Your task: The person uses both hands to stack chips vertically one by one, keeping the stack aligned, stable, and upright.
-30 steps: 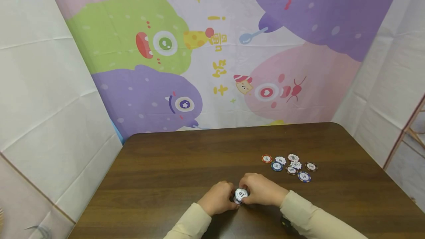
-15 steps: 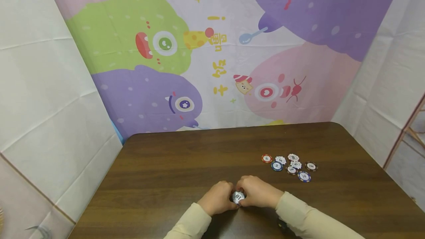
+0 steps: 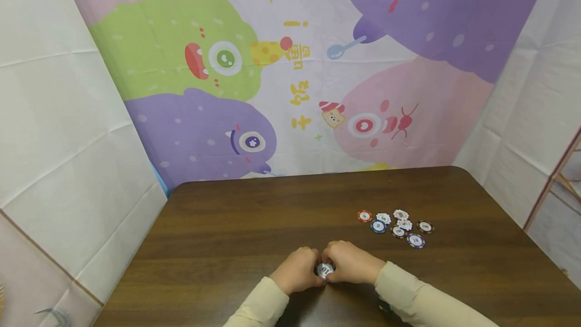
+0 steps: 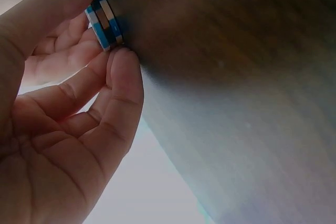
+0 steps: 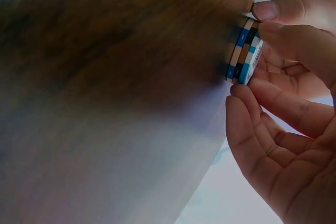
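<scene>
A short stack of poker chips [image 3: 325, 269] stands on the table near its front, a white chip marked 10 on top. My left hand [image 3: 297, 272] curls round its left side, thumb and fingers at the edges. From the other side my right hand [image 3: 355, 262] holds the same stack between thumb and fingers. In the left wrist view the stacked chips [image 4: 105, 22] show edge-on between the fingertips. Blue, dark and teal-and-white edges of the chips [image 5: 244, 51] line up in the right wrist view.
Several loose poker chips lie spread at the back right of the brown table [image 3: 227, 231], among them a red one [image 3: 364, 216], a blue one [image 3: 415, 240] and a black one [image 3: 425, 226]. A cartoon-printed cloth [image 3: 290, 155] hangs behind the table's far edge.
My right hand has shifted slightly left, bringing the white 10 chip squarely over the chips beneath it. The left hand stays in place. The loose chips have not moved.
</scene>
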`<state>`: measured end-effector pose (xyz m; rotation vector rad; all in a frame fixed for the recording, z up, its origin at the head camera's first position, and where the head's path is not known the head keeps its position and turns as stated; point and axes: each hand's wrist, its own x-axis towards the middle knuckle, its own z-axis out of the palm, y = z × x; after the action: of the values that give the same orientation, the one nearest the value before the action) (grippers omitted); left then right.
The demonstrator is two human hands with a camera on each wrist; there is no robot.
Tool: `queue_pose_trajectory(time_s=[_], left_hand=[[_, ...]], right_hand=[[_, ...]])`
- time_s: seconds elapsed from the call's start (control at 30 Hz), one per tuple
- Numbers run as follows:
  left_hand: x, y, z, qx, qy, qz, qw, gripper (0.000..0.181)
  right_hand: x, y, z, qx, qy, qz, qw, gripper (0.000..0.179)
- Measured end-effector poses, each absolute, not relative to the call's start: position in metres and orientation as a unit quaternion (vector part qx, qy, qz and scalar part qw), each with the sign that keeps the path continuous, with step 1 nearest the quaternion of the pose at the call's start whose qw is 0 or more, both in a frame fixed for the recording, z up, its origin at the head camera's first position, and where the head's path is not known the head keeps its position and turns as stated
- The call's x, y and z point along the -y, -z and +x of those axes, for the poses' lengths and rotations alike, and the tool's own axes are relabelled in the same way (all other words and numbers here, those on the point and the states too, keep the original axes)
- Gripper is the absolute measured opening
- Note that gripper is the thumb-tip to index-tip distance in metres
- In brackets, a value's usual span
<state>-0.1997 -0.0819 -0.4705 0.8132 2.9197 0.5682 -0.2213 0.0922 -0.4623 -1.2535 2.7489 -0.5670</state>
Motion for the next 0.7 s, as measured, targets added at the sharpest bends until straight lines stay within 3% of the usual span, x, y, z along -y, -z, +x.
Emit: queue_pose_trajectory(time_s=[0.47, 0.7], left_hand=[[0.081, 0.471, -0.202, -0.945, -0.193, 0.260, 0.042, 0.024], [0.080, 0.470, -0.201, -0.946, -0.187, 0.259, 0.048, 0.023]], right_hand=[[-0.096, 0.461, -0.223, -0.891, 0.197, -0.406, 0.039, 0.013], [-0.107, 0.453, -0.224, -0.901, 0.231, -0.365, 0.046, 0.025]])
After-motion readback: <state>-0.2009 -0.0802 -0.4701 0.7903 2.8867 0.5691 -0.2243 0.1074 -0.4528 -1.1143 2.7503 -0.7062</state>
